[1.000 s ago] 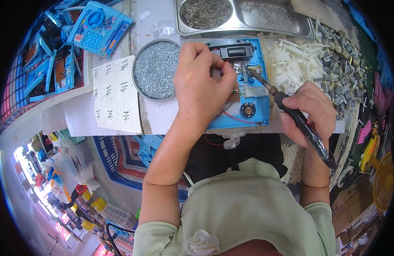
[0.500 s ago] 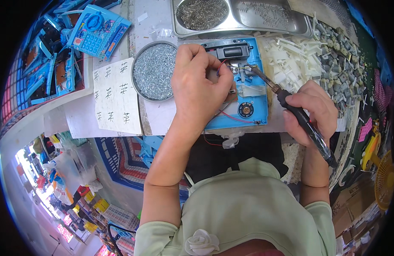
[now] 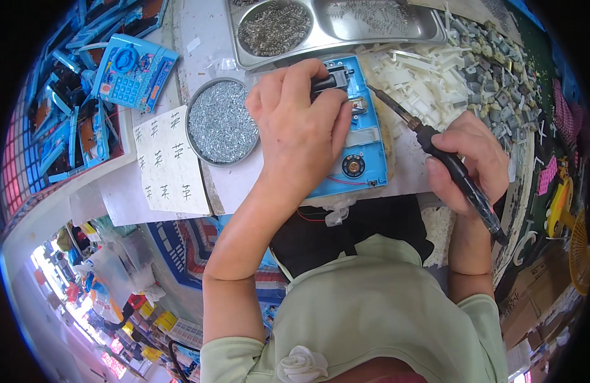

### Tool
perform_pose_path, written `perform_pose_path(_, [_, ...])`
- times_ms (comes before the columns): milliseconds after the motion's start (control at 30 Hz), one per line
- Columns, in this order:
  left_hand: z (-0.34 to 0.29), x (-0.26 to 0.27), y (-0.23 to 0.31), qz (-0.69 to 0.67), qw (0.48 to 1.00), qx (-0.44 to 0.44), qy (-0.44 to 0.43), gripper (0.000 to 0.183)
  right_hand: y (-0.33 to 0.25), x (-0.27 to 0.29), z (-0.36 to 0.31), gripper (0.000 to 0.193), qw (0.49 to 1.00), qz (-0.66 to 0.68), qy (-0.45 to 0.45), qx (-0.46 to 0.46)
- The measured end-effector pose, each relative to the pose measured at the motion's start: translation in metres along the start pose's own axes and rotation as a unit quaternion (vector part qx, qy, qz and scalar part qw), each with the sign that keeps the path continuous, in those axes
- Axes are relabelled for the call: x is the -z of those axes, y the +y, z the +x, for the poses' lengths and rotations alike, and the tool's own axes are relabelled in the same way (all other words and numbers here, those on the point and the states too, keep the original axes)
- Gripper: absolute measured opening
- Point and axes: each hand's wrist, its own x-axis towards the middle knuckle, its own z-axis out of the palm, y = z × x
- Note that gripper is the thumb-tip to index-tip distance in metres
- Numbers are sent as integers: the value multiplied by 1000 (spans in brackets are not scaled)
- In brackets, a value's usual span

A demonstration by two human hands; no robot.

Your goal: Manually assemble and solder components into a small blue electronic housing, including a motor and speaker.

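Note:
A blue plastic casing (image 3: 375, 150) lies open on the bench, holding a round speaker (image 3: 354, 166), red wires and a black block-shaped part (image 3: 337, 79). My left hand (image 3: 296, 121) rests over its left side, with curled fingers against the black part. Those fingertips are mostly hidden, so what they pinch cannot be made out. In my right hand (image 3: 477, 159) is a black-handled soldering iron (image 3: 458, 169). Its thin tip points up and left, just off the casing's upper right edge, apart from the parts inside.
Left of the casing stands a round dish of small metal pieces (image 3: 222, 121) beside a handwritten sheet (image 3: 170, 163). A metal tray (image 3: 313, 32) sits behind. White plastic parts (image 3: 416, 83) and small grey motors (image 3: 499, 96) are heaped right. Blue casings (image 3: 132, 73) fill the far left.
The soldering iron's tip has drawn away from the parts inside the casing to its right edge. My left hand has shifted over the black part. The whole view has moved slightly.

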Motion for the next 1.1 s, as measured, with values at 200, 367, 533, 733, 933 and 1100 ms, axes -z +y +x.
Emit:
perform_pose_path(200, [-2,-5,-2,4,1000,-8,1,13,4,2,-4,29,1000,-2,8,3])
perform_pose_path(367, [-2,-4,-2,4,1000,-10,0,13,5,4,-5,28,1000,0,15,3])
perform_pose_path(533, [0,12,-2,29,999,-12,-41,13,5,7,-7,28,1000,-2,21,1])
perform_pose_path(733, [1,8,-7,40,997,-52,-37,17,3,8,-9,27,1000,-7,26,-7])
perform_pose_path(933, [-6,22,15,-52,994,-57,-82,22,2,10,-12,27,999,-8,27,-17])
perform_pose_path(1100, [-12,11,15,-59,993,-71,-80,23,0,7,-11,28,1000,-5,28,-5])
